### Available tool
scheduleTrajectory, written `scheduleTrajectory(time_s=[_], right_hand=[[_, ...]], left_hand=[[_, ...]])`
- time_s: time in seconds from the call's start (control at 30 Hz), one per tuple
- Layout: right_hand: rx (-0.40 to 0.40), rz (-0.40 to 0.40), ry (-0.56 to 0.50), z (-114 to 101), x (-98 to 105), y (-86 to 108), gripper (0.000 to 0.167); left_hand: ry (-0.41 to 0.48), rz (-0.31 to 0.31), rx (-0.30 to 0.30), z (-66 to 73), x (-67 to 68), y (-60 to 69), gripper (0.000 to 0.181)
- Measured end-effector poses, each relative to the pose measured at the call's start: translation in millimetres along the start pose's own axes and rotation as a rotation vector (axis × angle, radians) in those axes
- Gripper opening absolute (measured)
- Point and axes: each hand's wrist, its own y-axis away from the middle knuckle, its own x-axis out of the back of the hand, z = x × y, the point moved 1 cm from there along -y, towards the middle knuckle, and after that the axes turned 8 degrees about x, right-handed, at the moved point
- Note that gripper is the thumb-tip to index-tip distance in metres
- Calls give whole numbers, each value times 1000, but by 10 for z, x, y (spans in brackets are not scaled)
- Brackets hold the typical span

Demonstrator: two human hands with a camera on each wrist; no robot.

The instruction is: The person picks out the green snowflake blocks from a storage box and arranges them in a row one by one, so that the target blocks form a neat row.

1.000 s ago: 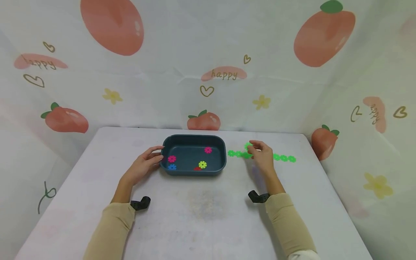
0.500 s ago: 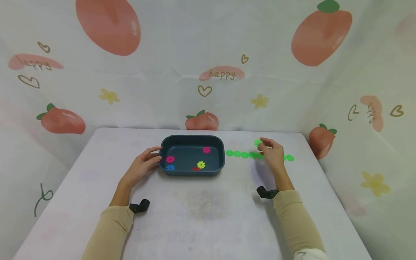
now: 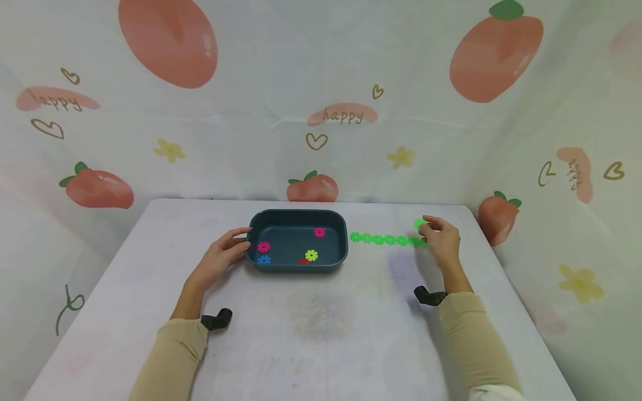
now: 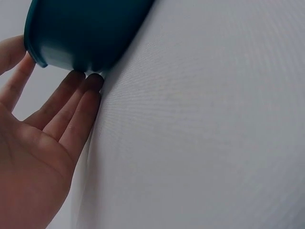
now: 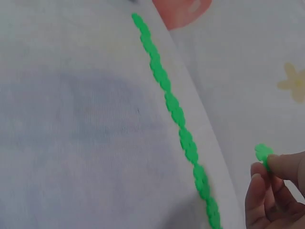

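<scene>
A dark teal rectangular basin stands toward the back of the table, left of the middle. Against its left end rests my left hand; in the left wrist view its fairly straight fingers touch the outer wall and rim. My right hand pinches a green flower-shaped plastic piece between thumb and finger, raised above the table. Below it runs a straight row of several matching green flower pieces, extending right from beside the basin; the hand hides its right end in the head view.
Inside the basin lie two pink flower pieces, a yellow one, a blue one and a red one. A white table spreads in front. Behind it hangs a fruit-printed cloth.
My right hand has moved right along the green row, still holding its green flower piece up. The left hand stays at the basin, which has not visibly moved.
</scene>
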Motion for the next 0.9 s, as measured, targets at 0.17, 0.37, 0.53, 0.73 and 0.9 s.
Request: scheduleTrajectory(time_s=[0.17, 0.37, 0.53, 0.73, 0.9], right_hand=[[-9, 32, 20, 99, 141, -33, 37], [-59, 68, 59, 218, 283, -77, 37], [-63, 103, 109, 317, 388, -122, 36], [-38, 155, 200, 427, 525, -169, 34], [-65, 173, 265, 510, 622, -175, 34]], left_hand=[[-13, 3, 3, -10, -6, -11, 60], [-19, 10, 8, -12, -5, -13, 57], [-18, 6, 4, -26, 5, -15, 57], [-22, -2, 3, -40, 4, -13, 58], [-24, -5, 12, -36, 0, -2, 59]])
